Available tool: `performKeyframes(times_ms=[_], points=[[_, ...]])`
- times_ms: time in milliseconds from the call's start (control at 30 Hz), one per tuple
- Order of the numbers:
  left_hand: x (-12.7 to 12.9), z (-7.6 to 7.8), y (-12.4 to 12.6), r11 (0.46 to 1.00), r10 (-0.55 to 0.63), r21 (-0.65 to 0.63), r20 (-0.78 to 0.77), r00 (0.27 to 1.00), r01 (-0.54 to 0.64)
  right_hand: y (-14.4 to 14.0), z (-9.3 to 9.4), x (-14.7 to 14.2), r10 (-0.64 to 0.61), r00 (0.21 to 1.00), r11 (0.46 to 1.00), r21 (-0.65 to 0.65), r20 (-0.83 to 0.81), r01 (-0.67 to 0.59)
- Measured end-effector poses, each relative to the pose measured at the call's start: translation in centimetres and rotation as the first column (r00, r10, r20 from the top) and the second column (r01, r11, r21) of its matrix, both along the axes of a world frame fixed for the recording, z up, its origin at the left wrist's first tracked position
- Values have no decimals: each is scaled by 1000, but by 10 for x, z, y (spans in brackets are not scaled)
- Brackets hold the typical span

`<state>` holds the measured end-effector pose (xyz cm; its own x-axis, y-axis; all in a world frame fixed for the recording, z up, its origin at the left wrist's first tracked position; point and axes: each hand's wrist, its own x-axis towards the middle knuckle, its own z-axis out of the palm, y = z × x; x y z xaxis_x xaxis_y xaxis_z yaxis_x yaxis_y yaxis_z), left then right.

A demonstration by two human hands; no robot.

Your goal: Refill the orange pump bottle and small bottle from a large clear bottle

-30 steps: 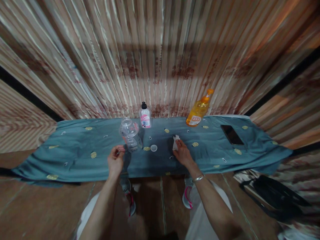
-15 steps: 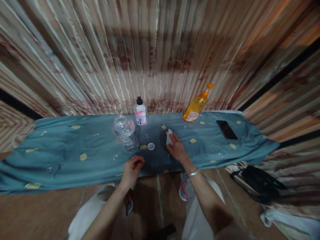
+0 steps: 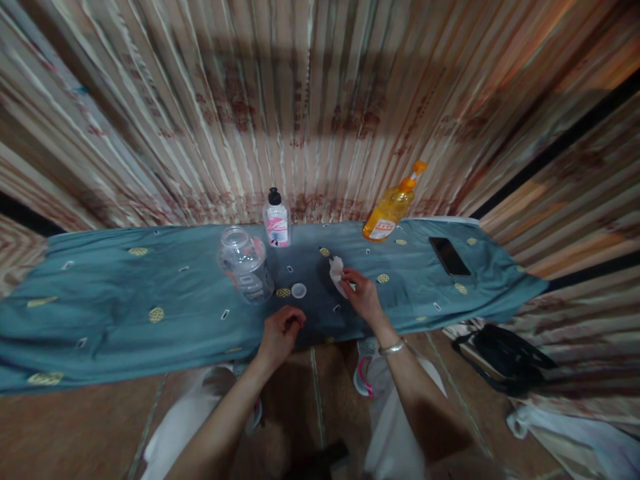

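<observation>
My right hand (image 3: pixel 361 292) pinches a crumpled white tissue (image 3: pixel 337 268) just over the cloth. Curled closed, my left hand (image 3: pixel 283 333) hovers by the table's front edge; whether anything is inside its fingers is hidden. Between and beyond the hands lies a small round white cap (image 3: pixel 299 291). Left of it stands a clear plastic jar (image 3: pixel 246 265) with an uncovered mouth. Behind the jar, to its right, is a clear bottle with a black top and pink label (image 3: pixel 277 223).
A blue-green patterned cloth (image 3: pixel 185 300) covers the narrow table. At the back right stands an orange pump bottle (image 3: pixel 389 210), with a dark phone (image 3: pixel 449 256) further right. A pleated curtain (image 3: pixel 300 120) hangs behind. On the floor at right sits a black bag (image 3: pixel 505 357).
My left hand has moved right, toward the middle. My right hand has shifted slightly right and down, and more of the tissue shows. The whole view has tilted a little.
</observation>
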<state>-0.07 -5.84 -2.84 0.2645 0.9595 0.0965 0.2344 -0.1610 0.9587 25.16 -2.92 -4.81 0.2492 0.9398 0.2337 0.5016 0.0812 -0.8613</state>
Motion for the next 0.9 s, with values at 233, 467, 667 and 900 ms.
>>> performKeyframes(times_ms=[233,467,667,900], points=[[2,-1,6,1000,13,2,-2,1000,-13,9,-2,35,-186,961,983,-51,-207,179],[2,-2,7,1000,12,-6,-2,1000,-12,-5,-3,53,-42,964,997,-56,263,59],[3,-2,7,1000,10,-17,-1,1000,-10,-7,-1,31,148,886,975,-215,439,-57],[3,0,8,1000,5,-16,7,1000,-5,4,8,20,141,890,972,-233,434,-40]])
